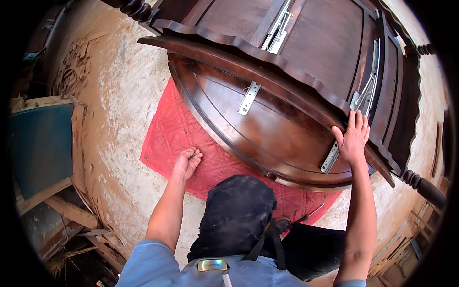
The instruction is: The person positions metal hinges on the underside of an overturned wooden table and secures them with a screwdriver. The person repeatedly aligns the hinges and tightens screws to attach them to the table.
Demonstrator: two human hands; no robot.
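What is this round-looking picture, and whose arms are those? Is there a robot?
There's no robot here. A person wears a wide, bendy-view camera on their head, and it looks down, so you see their own arms coming up from the bottom.

The red cloth lies on the floor, spread beneath a shiny, curved brown wooden panel that has metal brackets on it. Dark wooden furniture fills the top. A thin tool lies near the bottom of the cloth.

The right hand rests spread out on the dark wooden edge. The left hand is curled above the cloth; it may hold something small and dark, but it's too tiny to tell.
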